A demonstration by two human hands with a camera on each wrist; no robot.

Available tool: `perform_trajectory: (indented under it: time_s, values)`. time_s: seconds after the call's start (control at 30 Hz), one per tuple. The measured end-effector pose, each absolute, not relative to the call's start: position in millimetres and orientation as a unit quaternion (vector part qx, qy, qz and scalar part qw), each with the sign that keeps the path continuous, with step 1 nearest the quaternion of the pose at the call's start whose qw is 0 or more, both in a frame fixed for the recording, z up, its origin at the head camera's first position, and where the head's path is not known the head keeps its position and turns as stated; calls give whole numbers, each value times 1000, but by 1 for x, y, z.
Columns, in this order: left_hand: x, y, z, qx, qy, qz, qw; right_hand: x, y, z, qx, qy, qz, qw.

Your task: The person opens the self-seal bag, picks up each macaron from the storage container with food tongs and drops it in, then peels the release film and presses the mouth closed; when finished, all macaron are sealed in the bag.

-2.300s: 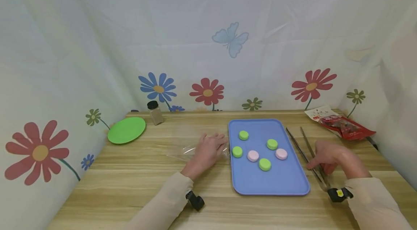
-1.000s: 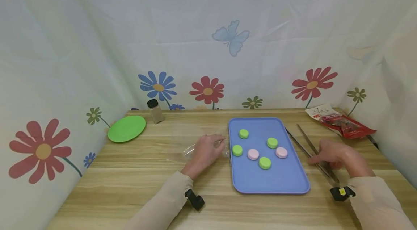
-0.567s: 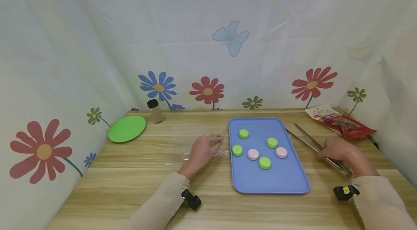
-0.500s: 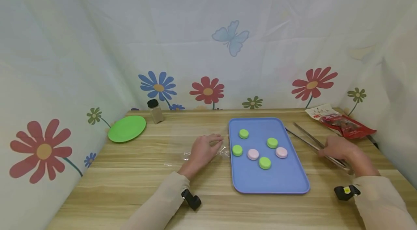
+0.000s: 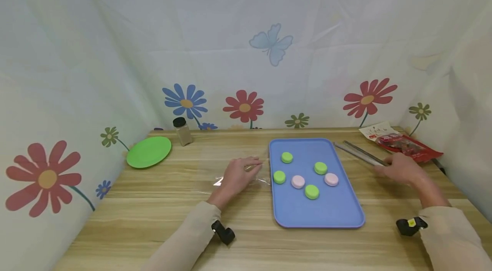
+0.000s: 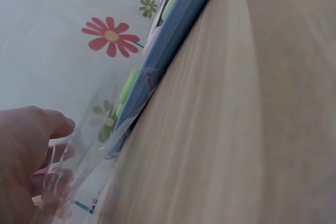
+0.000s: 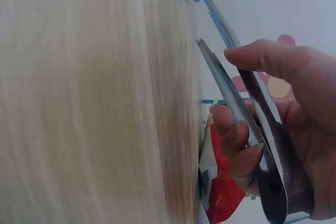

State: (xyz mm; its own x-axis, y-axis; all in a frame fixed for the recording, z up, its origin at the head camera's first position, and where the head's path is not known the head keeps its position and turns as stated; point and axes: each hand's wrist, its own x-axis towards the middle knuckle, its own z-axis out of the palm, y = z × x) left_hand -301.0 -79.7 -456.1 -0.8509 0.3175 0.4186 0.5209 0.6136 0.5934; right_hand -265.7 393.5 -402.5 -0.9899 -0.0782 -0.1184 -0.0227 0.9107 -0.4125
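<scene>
My left hand (image 5: 237, 176) holds a clear plastic bag (image 5: 221, 182) beside the blue tray's left edge; in the left wrist view, its fingers show through the film (image 6: 86, 166). The blue tray (image 5: 319, 215) bears several green macarons (image 5: 311, 191) and two pink macarons (image 5: 297, 182). To the right of the tray, my right hand (image 5: 401, 169) grips metal tongs (image 5: 361, 154), thumb on one arm and fingers curled round the other. Their serrated tips (image 7: 206, 45) stand apart in the right wrist view and point toward the tray's back right corner.
A green plate (image 5: 149, 152) and a black-capped jar (image 5: 182, 132) stand at the back left of the wooden table (image 5: 246, 245). A red and white snack bag (image 5: 403, 145) lies at the back right. A flower-printed curtain (image 5: 215, 62) encloses the table.
My right hand has grasped the tongs and lifted them, bringing their arms closer together and moving slightly right. My left hand has gone from lying flat on the plastic bag to curled fingers.
</scene>
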Motion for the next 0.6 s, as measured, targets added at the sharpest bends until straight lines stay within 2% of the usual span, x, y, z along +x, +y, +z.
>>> perform_trajectory:
  time_s: [0.3, 0.6]
  values:
    - [-302, -81, -456, -237, -885, -374, 144, -266, 380, -398, -27, 972, -232, 12]
    - [-301, -80, -455, -247, -884, -364, 156, -262, 351, -383, -67, 973, -221, 4]
